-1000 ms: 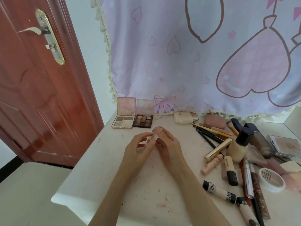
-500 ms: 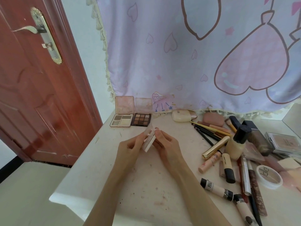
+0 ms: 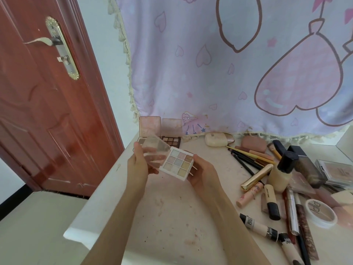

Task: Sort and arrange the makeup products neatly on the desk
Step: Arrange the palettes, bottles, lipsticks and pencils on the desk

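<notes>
Holding the palette (image 3: 177,163) above the desk (image 3: 172,217), our left hand (image 3: 138,165) grips its clear lid and our right hand (image 3: 202,173) its tray; two open palettes (image 3: 160,139) lie just beyond, nearer our left.

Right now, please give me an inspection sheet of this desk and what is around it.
Surface: pale desk, stained and speckled.
Job's things: nine-pan palette held open, clear lid raised; two open palettes stand at the back.
Clutter: tubes, pencils, gold lipstick and foundation bottle piled at the right.
Grippers: left hand holds the lid, right hand the base.
Cables: nothing seen.
Surroundings: red door, heart-print curtain.
</notes>
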A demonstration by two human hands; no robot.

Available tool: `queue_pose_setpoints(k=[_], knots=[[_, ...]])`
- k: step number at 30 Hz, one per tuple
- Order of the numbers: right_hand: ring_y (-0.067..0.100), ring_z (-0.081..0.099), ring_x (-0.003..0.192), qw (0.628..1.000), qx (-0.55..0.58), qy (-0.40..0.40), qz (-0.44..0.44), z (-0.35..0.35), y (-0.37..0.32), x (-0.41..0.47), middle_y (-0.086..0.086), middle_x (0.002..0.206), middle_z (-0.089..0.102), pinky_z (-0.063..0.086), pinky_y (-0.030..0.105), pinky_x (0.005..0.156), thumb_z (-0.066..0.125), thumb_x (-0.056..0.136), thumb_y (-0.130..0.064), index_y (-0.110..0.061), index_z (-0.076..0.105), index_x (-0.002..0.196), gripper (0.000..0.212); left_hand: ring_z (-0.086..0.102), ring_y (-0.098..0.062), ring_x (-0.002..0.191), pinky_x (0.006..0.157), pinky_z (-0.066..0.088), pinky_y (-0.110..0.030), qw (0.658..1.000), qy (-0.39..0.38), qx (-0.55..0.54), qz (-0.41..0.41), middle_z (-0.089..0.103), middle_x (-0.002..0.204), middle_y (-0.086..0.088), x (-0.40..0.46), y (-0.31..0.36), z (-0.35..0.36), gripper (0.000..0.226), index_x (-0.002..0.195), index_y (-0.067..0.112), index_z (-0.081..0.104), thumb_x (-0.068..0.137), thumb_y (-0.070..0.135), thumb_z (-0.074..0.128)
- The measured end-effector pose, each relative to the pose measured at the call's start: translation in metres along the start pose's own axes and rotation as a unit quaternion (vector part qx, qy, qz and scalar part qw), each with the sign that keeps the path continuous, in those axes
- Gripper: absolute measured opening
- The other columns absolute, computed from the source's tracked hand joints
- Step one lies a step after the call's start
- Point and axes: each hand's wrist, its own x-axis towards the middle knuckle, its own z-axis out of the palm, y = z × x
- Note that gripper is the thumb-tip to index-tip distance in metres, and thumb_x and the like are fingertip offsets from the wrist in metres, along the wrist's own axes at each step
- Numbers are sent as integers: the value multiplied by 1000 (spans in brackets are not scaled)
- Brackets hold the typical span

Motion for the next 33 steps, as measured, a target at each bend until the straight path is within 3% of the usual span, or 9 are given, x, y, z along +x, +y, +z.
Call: queue_pose_setpoints(k=[3, 7, 10, 16, 21, 27, 30, 31, 33], knots=[[19, 57, 65, 999, -33, -4, 0, 1, -1, -1, 10, 78, 68, 44, 27, 57, 44, 92, -7, -10, 75, 82, 33, 59, -17, 54, 47, 46, -26, 999, 0, 7, -50, 69, 77, -9, 22, 19, -3, 48, 87, 15, 55, 99, 46, 20], [16, 61, 62, 1000, -17, 10, 18, 2, -4, 0, 10, 80, 71, 51, 25, 58, 43, 90, 3, -7, 70, 94, 29, 64, -22, 68, 53, 47, -26, 996, -37, -16, -84, 70, 89, -12, 41, 31, -7, 30, 89, 15, 50, 100, 27, 25], [20, 65, 71, 999, -14, 27, 24, 5, -3, 3, 12, 87, 72, 56, 27, 65, 45, 91, 5, -7, 69, 96, 27, 65, -21, 69, 54, 51, -23, 997, -62, 17, -40, 67, 87, -10, 51, 31, -5, 21, 90, 12, 54, 99, 14, 34], [25, 67, 82, 995, -2, 82, 51, 8, -17, 18, 14, 88, 72, 58, 29, 75, 42, 89, 12, -2, 65, 95, 27, 60, -17, 67, 56, 53, -19, 983, -98, 142, 60, 61, 81, -10, 81, 37, 22, 19, 104, 6, 58, 97, 10, 41], [27, 66, 86, 988, -9, 139, 64, 1, -27, 39, 20, 97, 68, 58, 27, 69, 42, 91, 12, 2, 60, 103, 24, 58, -22, 70, 79, 51, -37, 962, -138, 214, 94, 62, 78, -9, 104, 31, 59, 22, 93, 11, 64, 96, 9, 42], [17, 66, 73, 962, -162, 215, 45, -17, -22, 66, 9, 88, 71, 56, 23, 70, 45, 88, 10, 0, 69, 98, 28, 56, -21, 66, 81, 51, -36, 955, -125, 241, 116, 62, 70, -11, 123, 24, 89, 23, 84, 12, 68, 90, 2, 48], [9, 59, 64, 923, -310, 228, 24, -23, -24, 70, 3, 84, 68, 43, 6, 51, 46, 89, 1, -14, 70, 96, 29, 59, -20, 65, 79, 54, -36, 952, -124, 251, 123, 64, 68, -10, 127, 17, 97, 21, 84, 8, 70, 86, -1, 51], [9, 56, 63, 907, -356, 223, 9, -25, -24, 71, 3, 81, 66, 38, 5, 44, 47, 89, -2, -16, 68, 94, 25, 59, -19, 64, 78, 54, -35, 951, -120, 256, 126, 64, 67, -9, 128, 14, 99, 21, 82, 8, 70, 86, -1, 52], [12, 56, 70, 880, -426, 210, -17, -27, -24, 73, 3, 88, 67, 38, 10, 47, 51, 88, -7, -11, 70, 101, 23, 61, -17, 63, 77, 54, -32, 951, -105, 261, 130, 66, 70, -8, 130, 10, 102, 19, 86, 6, 71, 86, 0, 52]])
